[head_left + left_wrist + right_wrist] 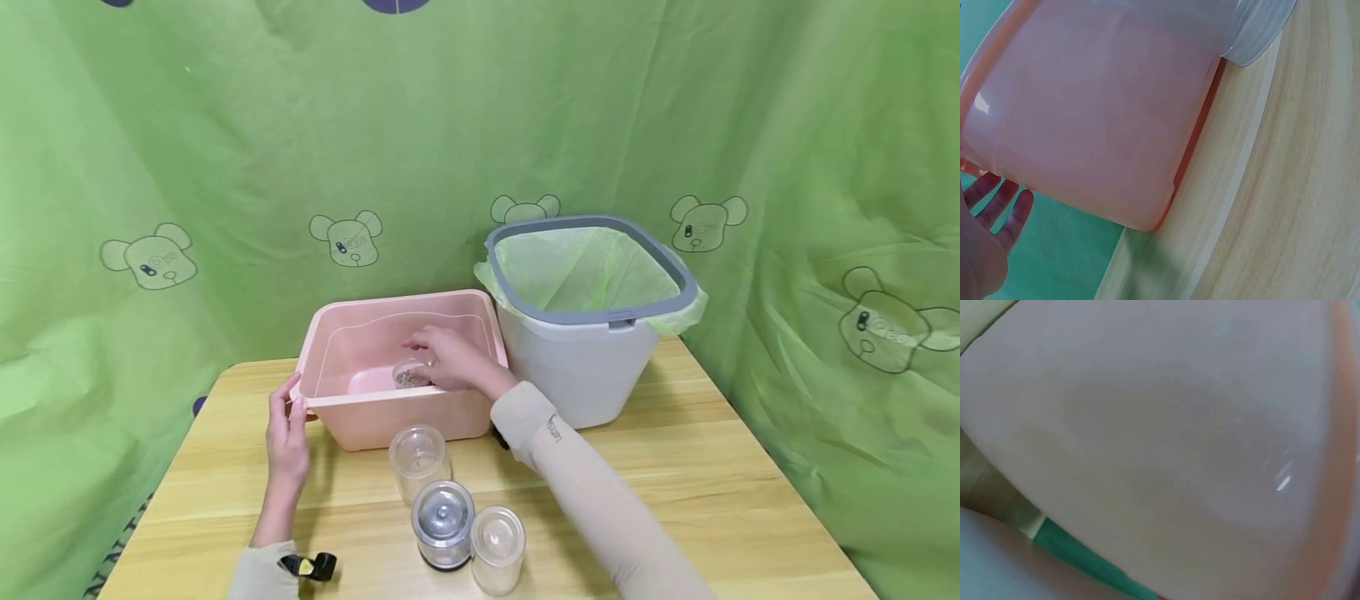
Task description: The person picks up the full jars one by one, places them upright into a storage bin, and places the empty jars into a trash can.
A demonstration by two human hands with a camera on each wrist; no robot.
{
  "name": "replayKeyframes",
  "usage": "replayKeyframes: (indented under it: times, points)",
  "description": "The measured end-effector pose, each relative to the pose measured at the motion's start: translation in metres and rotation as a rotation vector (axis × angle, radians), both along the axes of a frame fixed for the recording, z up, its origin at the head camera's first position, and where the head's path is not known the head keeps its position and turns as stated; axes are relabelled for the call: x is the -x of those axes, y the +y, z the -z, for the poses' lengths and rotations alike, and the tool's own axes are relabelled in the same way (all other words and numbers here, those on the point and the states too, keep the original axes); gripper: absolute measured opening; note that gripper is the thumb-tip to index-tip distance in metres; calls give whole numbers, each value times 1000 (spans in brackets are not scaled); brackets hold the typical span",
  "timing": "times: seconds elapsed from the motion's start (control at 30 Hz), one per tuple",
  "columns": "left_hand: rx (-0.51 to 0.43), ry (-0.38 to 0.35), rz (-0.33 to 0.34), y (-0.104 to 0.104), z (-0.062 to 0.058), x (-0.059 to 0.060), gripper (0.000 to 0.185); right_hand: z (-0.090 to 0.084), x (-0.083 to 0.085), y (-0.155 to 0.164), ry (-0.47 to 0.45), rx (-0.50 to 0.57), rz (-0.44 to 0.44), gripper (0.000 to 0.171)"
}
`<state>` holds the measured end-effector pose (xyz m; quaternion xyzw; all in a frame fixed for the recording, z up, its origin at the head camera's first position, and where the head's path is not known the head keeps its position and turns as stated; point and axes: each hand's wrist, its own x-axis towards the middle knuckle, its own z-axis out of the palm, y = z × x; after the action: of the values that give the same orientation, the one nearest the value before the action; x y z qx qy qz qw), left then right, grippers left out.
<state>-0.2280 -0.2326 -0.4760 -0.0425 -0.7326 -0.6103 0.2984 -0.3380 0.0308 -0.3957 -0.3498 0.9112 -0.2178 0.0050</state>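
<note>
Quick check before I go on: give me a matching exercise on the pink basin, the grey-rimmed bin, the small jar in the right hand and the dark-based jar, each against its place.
Things:
1. pink basin
2. grey-rimmed bin
3. small clear jar
4. dark-based jar

Places:
A. inside the basin, held by the right hand
B. front of the table, between two clear jars
C. back right, lined with a green bag
D. middle of the table, left hand at its rim

Pairs: 1-D, 2-C, 3-A, 4-B
</note>
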Motion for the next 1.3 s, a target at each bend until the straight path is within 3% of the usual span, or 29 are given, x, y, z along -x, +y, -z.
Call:
replayKeyframes:
  times: [0.2, 0.4, 0.6, 0.77, 0.87, 1.0, 1.1, 1.2, 1.3]
  points:
    - [-1, -6, 2, 0, -2, 0, 43, -6, -27, 16, 102, 47, -55, 39]
    - [-3, -2, -6, 2, -2, -1, 43, 6, -52, 44, 244, 52, -28, 34]
    - [-9, -26, -1, -3, 15, 10, 43, 22, -72, 77, 340, 98, 24, 38]
    - [0, -21, -19, -12, 27, 17, 43, 35, -74, 89, 366, 131, -5, 43]
    - [3, -25, -17, -8, 18, 12, 44, 41, -72, 90, 369, 156, -12, 44]
    - [6, -40, -16, -6, 17, 11, 44, 45, -72, 90, 378, 176, -6, 46]
    - [12, -42, -31, -10, 28, 17, 44, 45, -73, 90, 384, 184, -7, 48]
    - [34, -66, -74, -10, 28, 17, 44, 45, -75, 88, 384, 177, -5, 49]
    - [80, -104, -167, -6, 24, 14, 46, 42, -76, 86, 386, 154, -5, 52]
